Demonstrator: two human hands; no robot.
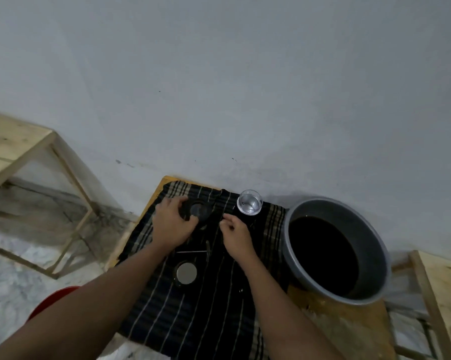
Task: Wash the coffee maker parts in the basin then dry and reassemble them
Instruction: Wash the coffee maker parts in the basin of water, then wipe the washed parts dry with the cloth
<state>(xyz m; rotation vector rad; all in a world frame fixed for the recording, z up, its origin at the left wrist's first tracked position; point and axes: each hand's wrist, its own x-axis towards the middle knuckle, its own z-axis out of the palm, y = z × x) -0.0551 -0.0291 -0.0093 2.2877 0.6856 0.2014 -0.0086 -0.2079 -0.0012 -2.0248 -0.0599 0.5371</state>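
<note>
1. My left hand [173, 222] is over the far left part of the striped cloth [167, 307]. Its fingers and thumb are curled round a dark round part [197, 210] with a greyish centre, which rests on the cloth.
2. My right hand [236, 236] is just to the right of it. The thumb and forefinger tips are drawn together low over the cloth, and I cannot tell whether they pinch anything.
3. A clear cup [249, 203] stands upright at the far edge of the cloth, just beyond my right hand, on something black that I cannot make out against the dark fabric.
4. A round metal disc [186, 273] lies flat on the cloth, nearer to me, between my forearms. A thin rod [190, 252] lies flat between the disc and my hands.
5. The grey basin [375, 261] stands just right of the cloth on the wooden board [349, 331] and holds dark liquid.
6. A wooden frame [24, 149] stands well off to the far left, and a red object [51, 301] shows near left, beside my left forearm.
</note>
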